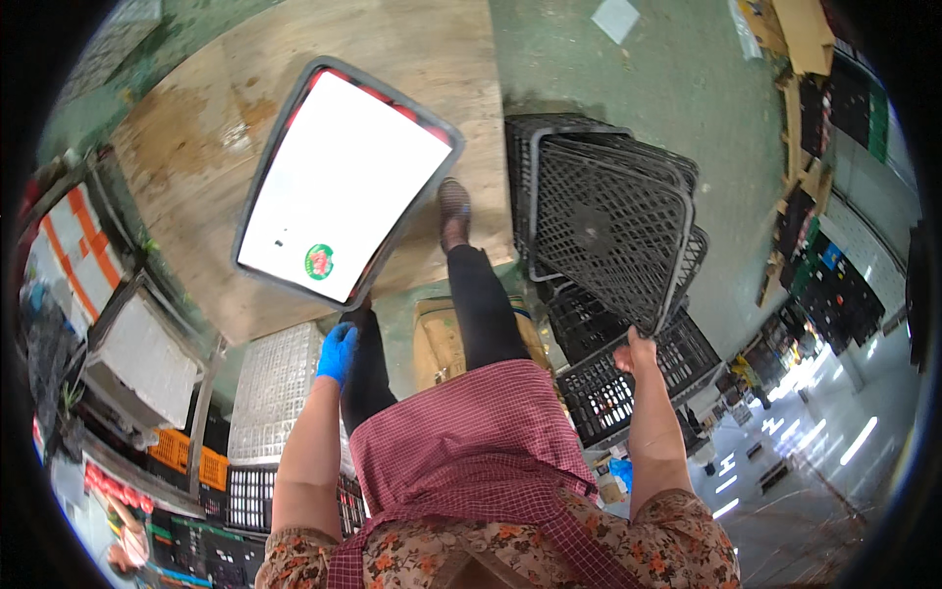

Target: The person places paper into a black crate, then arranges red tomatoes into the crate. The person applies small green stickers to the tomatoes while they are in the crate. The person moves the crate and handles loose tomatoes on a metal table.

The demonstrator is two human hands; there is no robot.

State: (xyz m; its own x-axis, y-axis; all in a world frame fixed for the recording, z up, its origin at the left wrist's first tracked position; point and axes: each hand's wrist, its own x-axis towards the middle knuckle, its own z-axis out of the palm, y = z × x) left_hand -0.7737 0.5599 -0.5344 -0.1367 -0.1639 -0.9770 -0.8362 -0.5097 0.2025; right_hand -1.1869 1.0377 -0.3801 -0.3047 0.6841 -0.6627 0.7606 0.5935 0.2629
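My right hand (637, 352), bare, grips the lower corner of a black plastic mesh crate (603, 221), which tilts over other black crates. My left hand (338, 352), in a blue glove, hangs near my leg just below a dark-rimmed crate (441, 158); its fingers look loosely bent and no held thing shows. A white sheet (346, 177) with a round green and red sticker (319, 262) covers that crate, and red contents peek out along its edges. The covered crate lies on a wooden board (412, 44).
A cardboard box (434, 342) stands between my legs. White plastic crates (272, 397) and an orange crate (190, 458) are at the left. More black crates (688, 353) stand at the right. Another person (125, 541) is far off at the lower left. A white sheet (615, 20) lies on the floor.
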